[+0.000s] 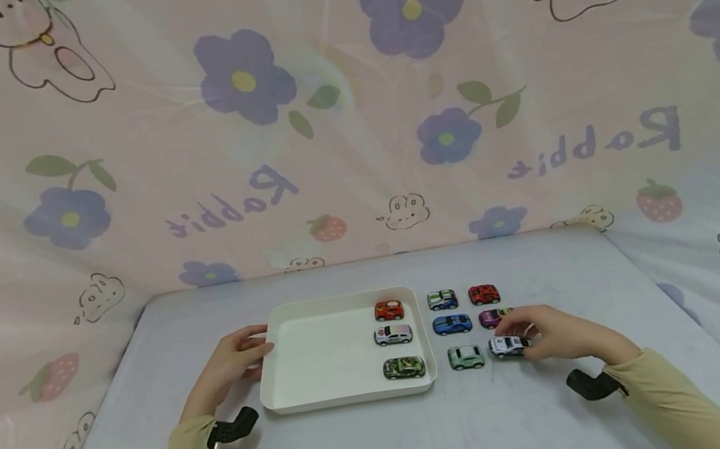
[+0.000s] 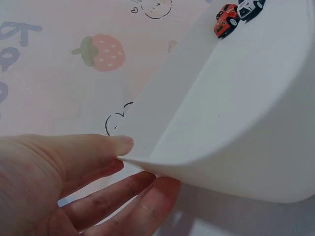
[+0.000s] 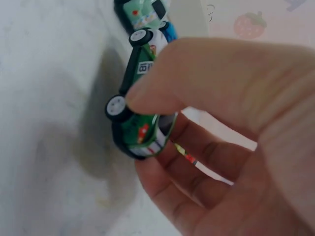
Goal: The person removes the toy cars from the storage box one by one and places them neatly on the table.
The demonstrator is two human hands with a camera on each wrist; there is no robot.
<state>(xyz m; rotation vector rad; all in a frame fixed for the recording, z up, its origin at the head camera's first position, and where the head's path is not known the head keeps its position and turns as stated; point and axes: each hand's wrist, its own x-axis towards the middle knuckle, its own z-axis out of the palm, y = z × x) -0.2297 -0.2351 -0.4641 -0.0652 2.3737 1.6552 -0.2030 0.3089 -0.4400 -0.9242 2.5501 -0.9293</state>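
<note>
At the left end of the white tray (image 1: 333,402), my left hand (image 1: 229,365) pinches the rim, thumb above and fingers under it, as the left wrist view shows. My right hand (image 1: 560,332) grips a small toy car (image 3: 140,125) between thumb and fingers. Green and white show on this car up close, in the front row right of the tray. Beside it sits a pale green toy car (image 1: 466,357), and behind it a purple toy car (image 1: 492,317), partly covered by the right hand.
Along the tray's right side stand a red car (image 1: 389,310), a white car (image 1: 393,335) and a camouflage car (image 1: 404,367). Right of the tray are a blue car (image 1: 451,324), a white-and-green car (image 1: 442,300) and a red black-spotted car (image 1: 484,294). A patterned curtain (image 1: 342,116) hangs behind the table.
</note>
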